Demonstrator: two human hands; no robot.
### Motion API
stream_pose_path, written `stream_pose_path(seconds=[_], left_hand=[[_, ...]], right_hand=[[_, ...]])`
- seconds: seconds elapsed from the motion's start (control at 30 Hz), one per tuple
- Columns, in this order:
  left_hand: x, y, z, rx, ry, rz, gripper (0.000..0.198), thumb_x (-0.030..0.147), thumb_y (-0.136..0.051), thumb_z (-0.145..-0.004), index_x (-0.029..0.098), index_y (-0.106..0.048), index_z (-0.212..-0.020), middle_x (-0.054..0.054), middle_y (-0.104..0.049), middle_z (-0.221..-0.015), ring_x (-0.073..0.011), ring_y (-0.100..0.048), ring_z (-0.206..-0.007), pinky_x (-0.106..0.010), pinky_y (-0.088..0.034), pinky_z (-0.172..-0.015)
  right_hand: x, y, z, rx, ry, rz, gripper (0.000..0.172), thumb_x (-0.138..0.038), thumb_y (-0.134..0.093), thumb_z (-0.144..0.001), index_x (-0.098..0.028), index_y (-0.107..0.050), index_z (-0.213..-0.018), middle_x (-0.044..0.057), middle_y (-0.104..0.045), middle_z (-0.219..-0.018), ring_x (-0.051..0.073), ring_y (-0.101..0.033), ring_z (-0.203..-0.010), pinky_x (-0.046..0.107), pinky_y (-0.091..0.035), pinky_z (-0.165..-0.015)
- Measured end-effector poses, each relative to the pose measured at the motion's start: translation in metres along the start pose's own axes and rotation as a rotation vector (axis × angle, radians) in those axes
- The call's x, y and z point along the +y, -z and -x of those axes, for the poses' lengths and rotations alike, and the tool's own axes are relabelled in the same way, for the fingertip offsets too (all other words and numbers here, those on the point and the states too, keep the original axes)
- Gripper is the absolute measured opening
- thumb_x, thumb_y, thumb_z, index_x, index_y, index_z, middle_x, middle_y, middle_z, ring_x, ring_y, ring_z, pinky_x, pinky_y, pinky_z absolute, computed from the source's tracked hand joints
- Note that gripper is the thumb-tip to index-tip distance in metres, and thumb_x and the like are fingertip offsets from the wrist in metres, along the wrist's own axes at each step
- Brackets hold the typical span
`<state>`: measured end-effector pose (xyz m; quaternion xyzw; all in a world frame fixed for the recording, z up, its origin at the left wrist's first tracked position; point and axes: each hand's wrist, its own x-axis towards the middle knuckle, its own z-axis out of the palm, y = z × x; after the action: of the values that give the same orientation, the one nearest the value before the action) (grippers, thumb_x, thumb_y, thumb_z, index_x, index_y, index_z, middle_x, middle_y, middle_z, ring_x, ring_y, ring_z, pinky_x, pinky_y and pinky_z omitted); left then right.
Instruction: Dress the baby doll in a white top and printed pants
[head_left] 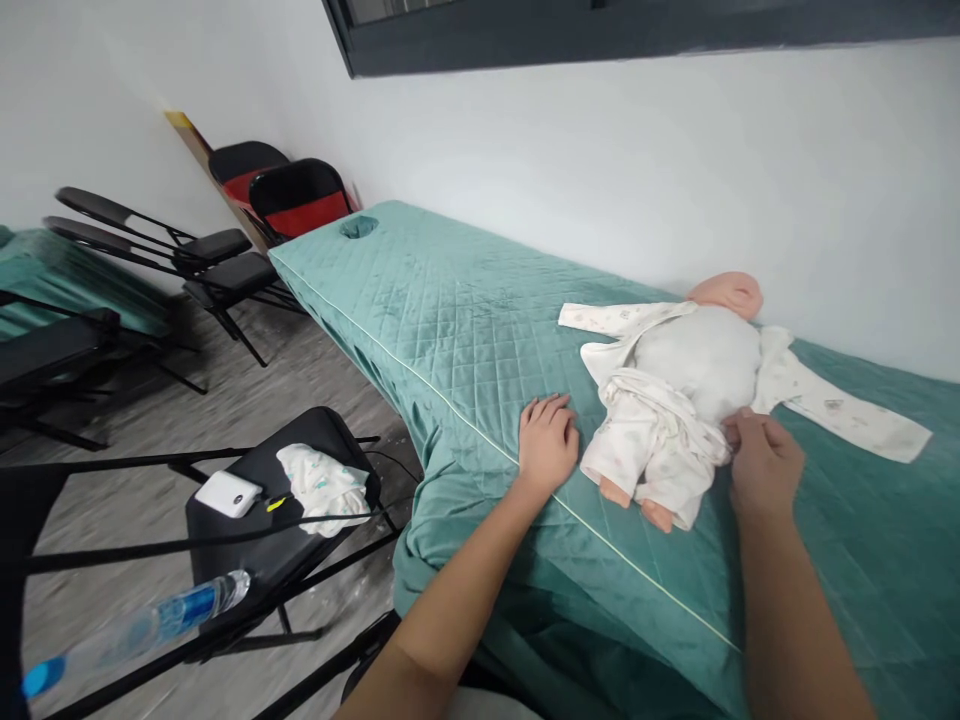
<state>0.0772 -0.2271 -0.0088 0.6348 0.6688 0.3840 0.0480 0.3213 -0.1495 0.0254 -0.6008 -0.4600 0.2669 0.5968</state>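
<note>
Pinching the romper (651, 440), the right grip (765, 460) could have tugged the doll (709, 355) off the bed (450, 330); the left grip (547, 442) lay open, flat.

We record: bed cover (420, 300), quilted matt cloth; garment (652, 440) at 3 o'clock, soft cloth; bottle (150, 620) at 8 o'clock, clear plastic.

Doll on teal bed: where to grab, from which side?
Probably the doll by its trousered legs, from the near edge of the bed: its feet point there, its head lies by the wall, and the spread sleeves are loose cloth. The right hand touches its waist.
</note>
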Motion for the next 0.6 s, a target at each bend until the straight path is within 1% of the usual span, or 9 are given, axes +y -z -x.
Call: stream_pose_path(seconds=[0.17, 0.27, 0.4, 0.5, 0.6], left_hand=[[-0.0004, 0.0007, 0.0007, 0.003, 0.002, 0.011, 0.018, 0.016, -0.055, -0.092, 0.026, -0.067, -0.100, -0.001, -0.070, -0.131, -0.0197, -0.057, -0.131, -0.047, -0.034, -0.120], [-0.0014, 0.0010, 0.0005, 0.008, -0.006, 0.017, 0.018, 0.016, -0.055, -0.092, 0.026, -0.067, -0.100, -0.001, -0.070, -0.130, -0.0195, -0.058, -0.130, -0.046, -0.034, -0.120], [-0.0019, 0.0016, -0.0008, -0.003, 0.009, 0.016, 0.018, 0.016, -0.054, -0.093, 0.026, -0.068, -0.100, -0.002, -0.071, -0.129, -0.0204, -0.059, -0.129, -0.047, -0.036, -0.117], [-0.0022, 0.0022, -0.0024, -0.009, 0.020, 0.015, 0.019, 0.015, -0.054, -0.093, 0.026, -0.068, -0.101, -0.002, -0.071, -0.128, -0.0216, -0.060, -0.126, -0.048, -0.038, -0.115], [-0.0035, 0.0019, -0.0090, 0.010, 0.049, 0.034, 0.019, 0.016, -0.054, -0.094, 0.025, -0.068, -0.105, -0.003, -0.073, -0.123, -0.0223, -0.063, -0.118, -0.047, -0.042, -0.108]], right_hand=[[-0.0025, -0.0002, 0.0021, -0.018, -0.009, -0.017, 0.027, -0.042, -0.065, -0.076, -0.021, -0.060, -0.060, -0.001, -0.049, -0.055, 0.014, -0.040, -0.054, 0.032, -0.029, -0.054], [-0.0034, -0.0010, 0.0023, -0.015, -0.012, -0.035, 0.024, -0.039, -0.066, -0.076, -0.021, -0.062, -0.061, -0.002, -0.048, -0.054, 0.014, -0.038, -0.053, 0.032, -0.027, -0.053], [-0.0018, -0.0025, 0.0010, -0.010, -0.025, -0.026, 0.027, -0.043, -0.068, -0.077, -0.020, -0.063, -0.062, -0.003, -0.044, -0.053, 0.014, -0.037, -0.053, 0.033, -0.026, -0.053], [0.0010, -0.0022, 0.0003, -0.019, -0.015, 0.004, 0.030, -0.045, -0.068, -0.077, -0.020, -0.062, -0.062, -0.003, -0.046, -0.054, 0.014, -0.039, -0.055, 0.033, -0.028, -0.056], [0.0024, 0.0019, 0.0005, -0.063, -0.011, 0.065, 0.030, -0.046, -0.065, -0.079, -0.019, -0.062, -0.065, -0.003, -0.051, -0.058, 0.014, -0.043, -0.059, 0.031, -0.032, -0.059]])
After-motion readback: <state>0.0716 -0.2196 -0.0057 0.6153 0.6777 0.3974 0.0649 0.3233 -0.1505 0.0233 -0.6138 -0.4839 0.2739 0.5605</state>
